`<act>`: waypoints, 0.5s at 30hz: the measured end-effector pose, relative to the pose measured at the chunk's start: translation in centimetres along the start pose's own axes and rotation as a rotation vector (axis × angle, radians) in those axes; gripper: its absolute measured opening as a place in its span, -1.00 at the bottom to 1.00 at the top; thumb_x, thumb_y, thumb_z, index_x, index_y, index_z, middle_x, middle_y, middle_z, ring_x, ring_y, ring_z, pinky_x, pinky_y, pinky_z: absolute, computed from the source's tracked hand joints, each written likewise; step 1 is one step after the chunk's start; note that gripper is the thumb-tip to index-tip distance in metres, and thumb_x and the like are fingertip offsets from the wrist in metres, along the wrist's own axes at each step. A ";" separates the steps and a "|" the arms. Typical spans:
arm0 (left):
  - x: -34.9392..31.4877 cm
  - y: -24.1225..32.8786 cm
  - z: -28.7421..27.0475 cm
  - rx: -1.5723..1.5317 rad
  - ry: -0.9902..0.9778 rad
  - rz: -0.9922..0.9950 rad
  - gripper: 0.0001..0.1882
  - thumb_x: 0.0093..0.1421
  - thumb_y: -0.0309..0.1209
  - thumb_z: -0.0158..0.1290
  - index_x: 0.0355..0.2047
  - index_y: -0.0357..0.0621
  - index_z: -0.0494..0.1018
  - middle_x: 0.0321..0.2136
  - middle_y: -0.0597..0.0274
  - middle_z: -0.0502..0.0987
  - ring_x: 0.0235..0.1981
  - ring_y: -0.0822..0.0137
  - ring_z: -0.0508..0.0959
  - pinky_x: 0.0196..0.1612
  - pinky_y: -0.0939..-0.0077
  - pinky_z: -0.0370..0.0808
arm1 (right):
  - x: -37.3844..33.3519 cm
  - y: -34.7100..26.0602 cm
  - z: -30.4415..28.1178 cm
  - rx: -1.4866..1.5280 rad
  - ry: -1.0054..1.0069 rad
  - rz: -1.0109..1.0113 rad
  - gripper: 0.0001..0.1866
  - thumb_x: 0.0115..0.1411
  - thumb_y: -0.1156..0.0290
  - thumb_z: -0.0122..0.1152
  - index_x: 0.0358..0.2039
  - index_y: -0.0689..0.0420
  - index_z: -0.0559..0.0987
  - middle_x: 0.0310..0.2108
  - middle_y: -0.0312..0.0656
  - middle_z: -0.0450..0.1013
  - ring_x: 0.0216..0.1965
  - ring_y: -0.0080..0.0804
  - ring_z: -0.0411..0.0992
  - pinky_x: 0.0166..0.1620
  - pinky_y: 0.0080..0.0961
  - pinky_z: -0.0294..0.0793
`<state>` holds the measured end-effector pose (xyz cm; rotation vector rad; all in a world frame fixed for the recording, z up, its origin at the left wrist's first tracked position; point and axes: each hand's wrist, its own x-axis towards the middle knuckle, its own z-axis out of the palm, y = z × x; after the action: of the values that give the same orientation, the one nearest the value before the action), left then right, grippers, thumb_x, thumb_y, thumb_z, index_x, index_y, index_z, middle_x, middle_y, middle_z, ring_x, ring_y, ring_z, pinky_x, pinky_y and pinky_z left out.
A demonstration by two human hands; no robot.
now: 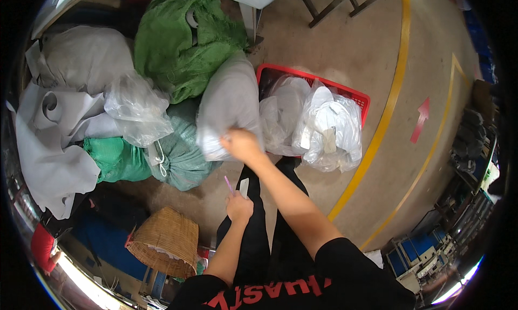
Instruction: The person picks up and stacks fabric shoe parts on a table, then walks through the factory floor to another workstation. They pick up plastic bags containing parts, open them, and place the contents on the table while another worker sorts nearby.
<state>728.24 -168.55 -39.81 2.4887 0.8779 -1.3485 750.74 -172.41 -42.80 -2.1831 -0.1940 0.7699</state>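
Note:
My left hand (239, 207) is closed round a thin pink-purple striped pen (229, 185) and a small white slip (244, 187), both sticking up from the fingers. Farther forward, my right hand (241, 145) grips the near edge of a large, full, whitish plastic bag (229, 102); its fingertips are partly blurred. This bag leans between a green woven sack (186, 45) and a red plastic crate (337, 87). Inside the crate are clear plastic bags (332, 129) of white and grey pieces, bulging over its near side.
To the left lie a grey-white sack (89, 59), a crumpled clear bag (137, 110), rolled white sheeting (59, 132) and a tied teal sack (186, 153). A wicker basket (167, 240) stands at the lower left. Yellow floor lines (377, 142) run along the right.

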 end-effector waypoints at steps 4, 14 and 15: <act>0.8 -0.9 -0.4 -0.079 -0.106 -0.089 -0.61 0.20 -0.22 0.05 -0.10 -0.27 0.49 -0.09 -0.15 0.55 0.00 -0.11 0.51 0.05 0.06 0.47 | 2.2 6.9 -4.2 0.082 0.175 0.299 -0.60 0.31 0.10 0.07 -0.12 0.21 0.49 -0.17 0.18 0.53 -0.12 0.10 0.51 -0.07 -0.06 0.46; 0.5 -2.4 0.9 -0.114 -0.071 -0.083 -0.61 0.20 -0.21 0.03 -0.22 -0.36 0.53 -0.19 -0.21 0.58 -0.12 -0.16 0.55 0.03 0.06 0.45 | -0.4 8.0 -4.6 0.241 0.377 0.073 -0.67 0.25 0.42 0.11 0.02 0.23 0.45 -0.04 0.13 0.41 -0.04 0.10 0.43 0.02 -0.12 0.42; 0.4 -2.5 0.9 -0.108 -0.061 -0.064 -0.61 0.19 -0.21 0.04 -0.23 -0.37 0.53 -0.19 -0.22 0.58 -0.12 -0.16 0.55 0.02 0.06 0.46 | -2.1 8.2 -4.1 0.261 0.442 0.067 -0.65 0.22 0.47 0.11 0.04 0.23 0.45 -0.05 0.10 0.40 -0.06 0.07 0.43 0.00 -0.15 0.43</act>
<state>726.33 -166.73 -40.30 2.3454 0.9971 -1.3513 750.57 -181.30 -45.83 -2.0562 0.1947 0.3103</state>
